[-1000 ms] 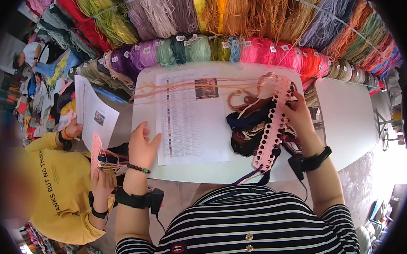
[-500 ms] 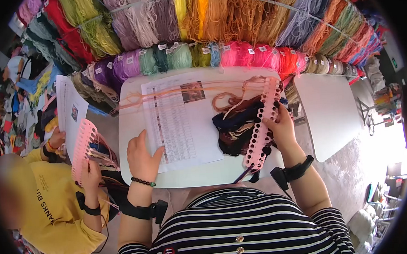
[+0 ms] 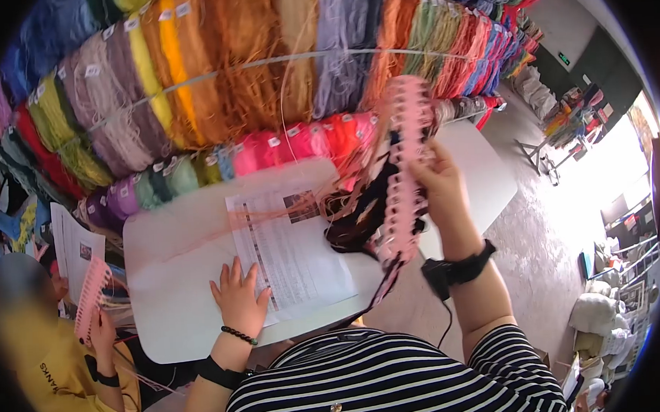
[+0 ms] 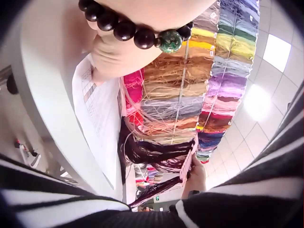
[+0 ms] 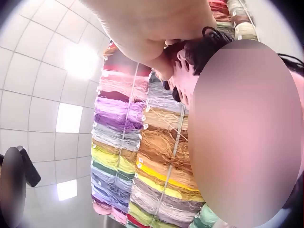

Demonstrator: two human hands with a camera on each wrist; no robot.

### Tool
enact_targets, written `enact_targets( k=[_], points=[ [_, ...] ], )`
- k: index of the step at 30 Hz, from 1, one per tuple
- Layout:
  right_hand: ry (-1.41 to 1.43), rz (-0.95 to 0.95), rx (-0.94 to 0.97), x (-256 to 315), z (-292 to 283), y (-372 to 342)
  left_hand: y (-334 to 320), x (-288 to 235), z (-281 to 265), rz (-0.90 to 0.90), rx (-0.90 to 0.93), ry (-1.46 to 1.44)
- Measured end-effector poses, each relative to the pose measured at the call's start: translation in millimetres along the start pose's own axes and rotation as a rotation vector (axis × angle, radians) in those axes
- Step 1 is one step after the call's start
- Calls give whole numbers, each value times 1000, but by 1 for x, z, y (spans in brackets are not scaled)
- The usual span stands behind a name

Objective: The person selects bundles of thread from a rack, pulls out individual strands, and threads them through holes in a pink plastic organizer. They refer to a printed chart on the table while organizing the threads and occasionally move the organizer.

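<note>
My right hand [image 3: 442,185] grips a long pink thread organizer card [image 3: 403,168] by its right edge, raised over the table's right side. Holes line both edges of the card. Dark, brown and peach thread skeins [image 3: 357,216] hang from it toward the left, and one dark bundle trails off its lower end. In the right wrist view, the thumb presses against the card [image 5: 184,78]; a blurred patch hides much of the rest. My left hand [image 3: 241,296] rests with spread fingers at the left edge of a printed chart [image 3: 303,263] lying on the white table [image 3: 170,289].
Rows of coloured thread hanks [image 3: 246,31] fill a rack behind the table. At left, a person in a yellow shirt [image 3: 55,377] holds another pink card [image 3: 92,297] beside a paper sheet [image 3: 74,242]. A second white table [image 3: 485,168] stands to the right.
My right hand has lifted the pink card and its threads up off the table. The left hand now lies flatter at the chart's edge. The head view has turned to the right.
</note>
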State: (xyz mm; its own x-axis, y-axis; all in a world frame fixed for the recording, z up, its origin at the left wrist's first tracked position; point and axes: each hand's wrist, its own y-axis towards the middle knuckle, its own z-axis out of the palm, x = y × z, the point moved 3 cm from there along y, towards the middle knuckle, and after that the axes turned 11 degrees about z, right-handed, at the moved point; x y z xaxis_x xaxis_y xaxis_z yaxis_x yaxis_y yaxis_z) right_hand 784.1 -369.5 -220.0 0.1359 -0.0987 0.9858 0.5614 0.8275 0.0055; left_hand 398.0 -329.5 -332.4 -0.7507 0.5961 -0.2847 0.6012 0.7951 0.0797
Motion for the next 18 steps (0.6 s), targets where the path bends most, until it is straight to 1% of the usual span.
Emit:
enact_targets(
  k=[2, 4, 6, 8, 10, 12, 14, 16, 17, 18],
  points=[
    [8, 87, 84, -2, 23, 1, 11, -24, 11, -24, -7, 9],
    [52, 242, 255, -42, 26, 20, 20, -46, 21, -60, -18, 12],
    [-36, 280, 308, -64, 36, 27, 28, -69, 27, -96, -25, 8],
    [-206, 253, 342, -89, 42, 33, 30, -81, 35, -135, -56, 19],
    [-439, 149, 424, -143, 40, 50, 30, -84, 41, -160, -73, 24],
    [-822, 214, 398, -137, 48, 50, 30, -81, 44, -182, -95, 18],
    [-784, 105, 371, -138, 57, 51, 29, -83, 44, -177, -149, 1],
    [-709, 142, 376, -128, 66, 47, 28, -84, 41, -156, -165, -29],
    [-669, 164, 386, -117, 73, 45, 30, -83, 40, -132, -142, -6],
    [-591, 127, 416, -104, 80, 42, 33, -83, 40, -109, -115, 16]
  ],
)
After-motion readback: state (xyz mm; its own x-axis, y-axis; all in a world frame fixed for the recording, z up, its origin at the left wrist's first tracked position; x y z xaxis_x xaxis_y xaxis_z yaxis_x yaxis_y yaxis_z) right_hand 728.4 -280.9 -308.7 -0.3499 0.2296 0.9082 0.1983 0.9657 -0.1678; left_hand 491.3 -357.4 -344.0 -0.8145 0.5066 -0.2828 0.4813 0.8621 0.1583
